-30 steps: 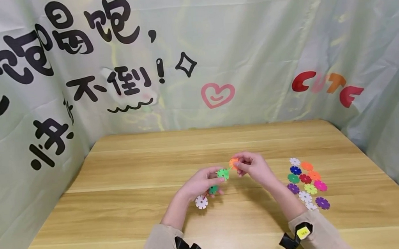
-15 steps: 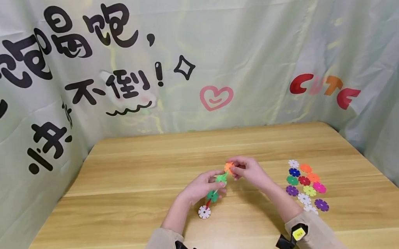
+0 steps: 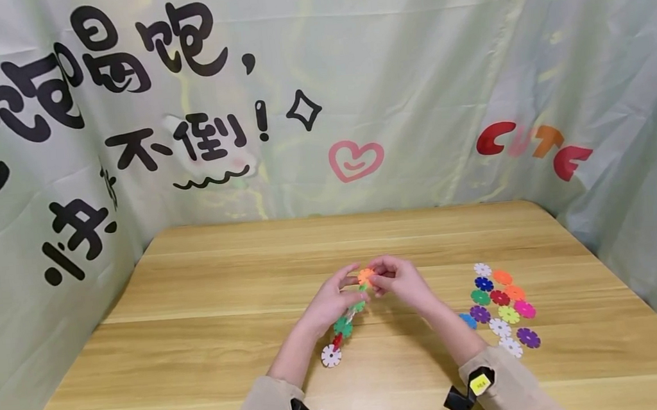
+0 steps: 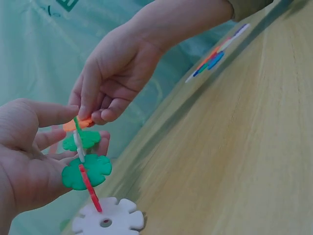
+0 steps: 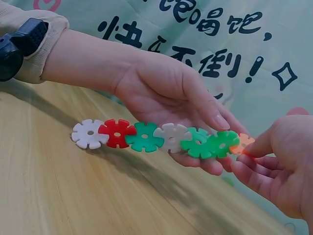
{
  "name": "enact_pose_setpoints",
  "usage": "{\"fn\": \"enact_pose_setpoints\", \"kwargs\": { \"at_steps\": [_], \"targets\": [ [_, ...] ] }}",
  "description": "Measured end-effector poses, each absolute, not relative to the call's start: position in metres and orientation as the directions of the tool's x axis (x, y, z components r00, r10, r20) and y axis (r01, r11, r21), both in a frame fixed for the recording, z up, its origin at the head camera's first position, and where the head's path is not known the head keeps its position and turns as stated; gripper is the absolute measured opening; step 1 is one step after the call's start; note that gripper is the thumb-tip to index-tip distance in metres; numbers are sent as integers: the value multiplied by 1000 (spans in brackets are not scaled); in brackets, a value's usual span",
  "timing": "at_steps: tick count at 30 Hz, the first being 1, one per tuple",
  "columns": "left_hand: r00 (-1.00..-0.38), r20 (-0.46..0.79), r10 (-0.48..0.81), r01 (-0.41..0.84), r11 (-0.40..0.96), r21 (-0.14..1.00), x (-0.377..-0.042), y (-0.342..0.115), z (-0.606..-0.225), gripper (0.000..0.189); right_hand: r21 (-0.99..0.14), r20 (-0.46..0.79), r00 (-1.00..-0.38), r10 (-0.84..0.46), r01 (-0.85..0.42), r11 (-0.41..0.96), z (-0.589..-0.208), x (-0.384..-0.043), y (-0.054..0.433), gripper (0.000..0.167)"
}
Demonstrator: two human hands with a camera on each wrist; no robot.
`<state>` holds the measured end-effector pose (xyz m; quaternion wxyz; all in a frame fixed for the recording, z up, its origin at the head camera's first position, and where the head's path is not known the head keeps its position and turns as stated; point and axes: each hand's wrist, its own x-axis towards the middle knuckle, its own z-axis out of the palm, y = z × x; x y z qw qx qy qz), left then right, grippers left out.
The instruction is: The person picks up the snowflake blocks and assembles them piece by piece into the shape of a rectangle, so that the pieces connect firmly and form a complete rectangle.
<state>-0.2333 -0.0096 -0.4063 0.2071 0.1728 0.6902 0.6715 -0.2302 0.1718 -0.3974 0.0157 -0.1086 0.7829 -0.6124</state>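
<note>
A chain of slotted plastic snowflake discs runs between the hands: a white disc (image 5: pixel 90 133) at its free end, then a red disc (image 5: pixel 117 133), green, white and green ones, and an orange disc (image 5: pixel 241 144) at the far end. My right hand (image 3: pixel 401 283) pinches the orange disc between thumb and fingers. My left hand (image 3: pixel 330 302) holds the chain near its bright green discs (image 5: pixel 221 145), thumb on the near side and fingers behind and below. In the left wrist view, the red disc (image 4: pixel 90 188) stands edge-on in the white one. The fingertips partly cover the orange disc.
Loose snowflake discs lie on the wooden table (image 3: pixel 212 343) at the right, among them a pink disc (image 3: pixel 524 308), a purple disc (image 3: pixel 529 337) and a blue disc (image 3: pixel 467 321) beside the right forearm. A printed curtain (image 3: pixel 411 82) hangs behind and along both sides.
The right hand has moved left with the orange disc, closer to the left hand. The chain's white end has swung down toward the front. A blue disc has come into view beside the right forearm.
</note>
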Motion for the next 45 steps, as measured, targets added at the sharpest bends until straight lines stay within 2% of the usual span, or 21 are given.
{"fn": "enact_pose_setpoints", "kwargs": {
  "at_steps": [7,15,19,29,37,45],
  "targets": [
    [-873,-21,486,3,48,999,-233,-8,-406,58,-951,153,-976,-156,-188,245,-400,-232,167,22],
    [-889,-21,458,17,78,997,-232,-10,-405,52,-948,102,-990,-98,-127,292,-399,-232,170,23],
    [-897,-33,441,10,94,996,-232,-12,-406,53,-940,88,-990,-111,-120,318,-398,-231,180,26],
    [-892,-20,451,-23,-1,1000,-233,-16,-405,52,-932,59,-993,-106,-92,349,-392,-219,231,34],
    [-899,-27,436,-47,-34,998,-235,-17,-407,49,-923,43,-998,-54,-60,379,-391,-208,280,41],
    [-900,-12,435,-42,-59,997,-239,-19,-409,47,-877,14,-1000,17,-4,481,-393,-200,329,47]
  ]
}}
